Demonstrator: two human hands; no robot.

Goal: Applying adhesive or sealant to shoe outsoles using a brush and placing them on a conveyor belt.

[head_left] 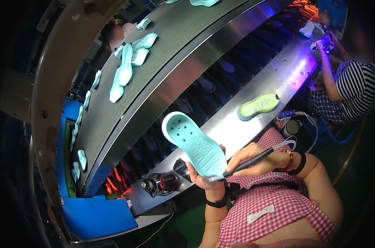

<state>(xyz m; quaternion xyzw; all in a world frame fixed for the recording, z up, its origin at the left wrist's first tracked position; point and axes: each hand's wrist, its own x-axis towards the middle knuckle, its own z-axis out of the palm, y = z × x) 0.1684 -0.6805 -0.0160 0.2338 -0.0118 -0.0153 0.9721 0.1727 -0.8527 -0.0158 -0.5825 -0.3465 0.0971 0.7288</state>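
1. I see left hand (200,178) gripping teal shoe sole (195,144) above steel bench (230,134).
2. Right hand (255,152) grasps black-handled brush (250,164), tip at sole's lower rim.
3. Yellow-green sole (259,106) on bench, room between.

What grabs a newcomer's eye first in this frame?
Likely the turquoise sole near the centre, held in the left hand, with the right hand holding a black-handled brush-like tool at its lower end. Next, the violet glow on the metal bench at upper right, near a co-worker in stripes, and the pale turquoise pieces on the dark belt at upper left.
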